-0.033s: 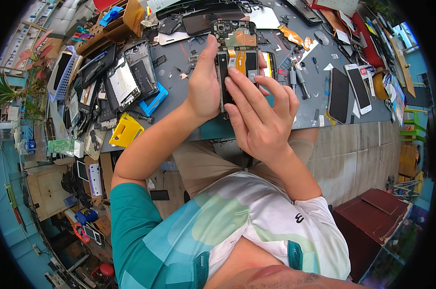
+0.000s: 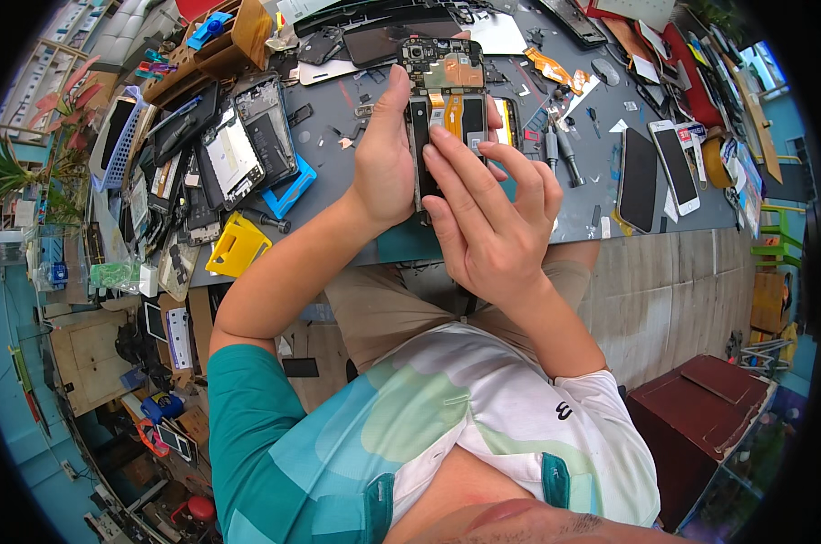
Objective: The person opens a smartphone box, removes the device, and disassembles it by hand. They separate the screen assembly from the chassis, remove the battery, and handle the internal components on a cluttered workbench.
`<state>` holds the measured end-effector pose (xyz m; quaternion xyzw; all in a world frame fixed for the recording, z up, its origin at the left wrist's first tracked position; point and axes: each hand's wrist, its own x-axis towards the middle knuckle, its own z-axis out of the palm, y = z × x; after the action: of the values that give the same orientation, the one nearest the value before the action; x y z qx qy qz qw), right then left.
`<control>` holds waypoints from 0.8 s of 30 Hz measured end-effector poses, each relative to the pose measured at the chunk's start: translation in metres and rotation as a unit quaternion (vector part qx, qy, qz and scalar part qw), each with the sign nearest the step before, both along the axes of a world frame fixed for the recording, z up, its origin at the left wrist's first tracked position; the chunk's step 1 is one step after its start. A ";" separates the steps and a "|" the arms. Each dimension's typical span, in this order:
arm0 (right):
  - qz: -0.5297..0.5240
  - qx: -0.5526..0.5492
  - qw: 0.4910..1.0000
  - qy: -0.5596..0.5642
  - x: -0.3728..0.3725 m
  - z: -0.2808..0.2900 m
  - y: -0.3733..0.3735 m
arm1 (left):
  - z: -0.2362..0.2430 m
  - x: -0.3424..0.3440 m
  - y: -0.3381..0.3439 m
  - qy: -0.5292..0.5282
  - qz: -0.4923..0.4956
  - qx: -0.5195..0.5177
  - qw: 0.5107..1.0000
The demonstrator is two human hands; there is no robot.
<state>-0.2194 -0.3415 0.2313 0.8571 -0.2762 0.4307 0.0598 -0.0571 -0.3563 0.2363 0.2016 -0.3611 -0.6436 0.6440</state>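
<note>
My left hand (image 2: 383,163) wraps round an opened phone (image 2: 472,109), held upright in the picture with its circuit board (image 2: 447,63) at the top and an orange flex cable (image 2: 451,109) down its middle. My right hand (image 2: 497,218) lies over the lower part of the phone, index and middle fingertips resting on it near the cable, the other fingers bent and apart. The phone's lower part is mostly hidden by my fingers. A teal mat (image 2: 401,240) shows beneath.
The grey desk (image 2: 333,100) carries phone shells (image 2: 252,136) and a yellow plastic piece (image 2: 238,245) at left, screwdrivers (image 2: 569,159) and two phones (image 2: 637,177) (image 2: 673,163) at right, a wooden box (image 2: 234,41) at back left. A dark red cabinet (image 2: 700,408) stands beside me, lower right.
</note>
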 end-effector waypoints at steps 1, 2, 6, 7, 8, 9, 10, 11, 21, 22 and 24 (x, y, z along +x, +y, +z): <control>0.001 0.000 1.000 0.000 0.001 0.000 -0.001 | 0.000 0.002 -0.001 -0.005 0.002 -0.001 1.000; 0.000 0.003 1.000 0.002 0.001 0.001 -0.001 | 0.000 0.002 -0.002 -0.008 0.002 0.001 1.000; -0.001 0.002 1.000 0.007 0.000 0.000 -0.003 | 0.000 0.002 0.000 -0.023 0.005 0.008 1.000; 0.000 0.001 1.000 0.009 0.001 -0.001 -0.003 | -0.001 0.002 0.000 -0.031 0.007 0.004 0.999; -0.001 0.000 1.000 0.012 0.000 -0.001 -0.003 | -0.002 0.002 -0.001 -0.038 0.007 0.000 0.999; -0.001 0.001 1.000 0.007 0.001 -0.003 -0.003 | -0.002 0.002 -0.001 -0.036 0.005 -0.002 0.999; 0.000 0.001 1.000 0.002 0.002 -0.005 -0.004 | -0.001 0.002 -0.001 -0.035 0.002 -0.004 0.999; 0.001 0.001 1.000 -0.004 0.002 -0.006 -0.004 | -0.001 0.002 -0.001 -0.034 -0.001 -0.006 0.999; -0.012 0.008 1.000 0.002 0.004 -0.006 -0.003 | -0.006 0.000 -0.002 -0.008 0.004 0.016 1.000; -0.015 0.007 1.000 0.003 0.006 -0.006 -0.002 | -0.007 0.000 -0.003 0.000 0.004 0.014 1.000; -0.021 0.008 1.000 0.004 0.005 -0.004 -0.002 | -0.007 -0.001 -0.004 -0.005 0.004 0.012 1.000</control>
<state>-0.2140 -0.3430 0.2270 0.8531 -0.2975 0.4240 0.0633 -0.0582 -0.3603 0.2295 0.2138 -0.3558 -0.6445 0.6421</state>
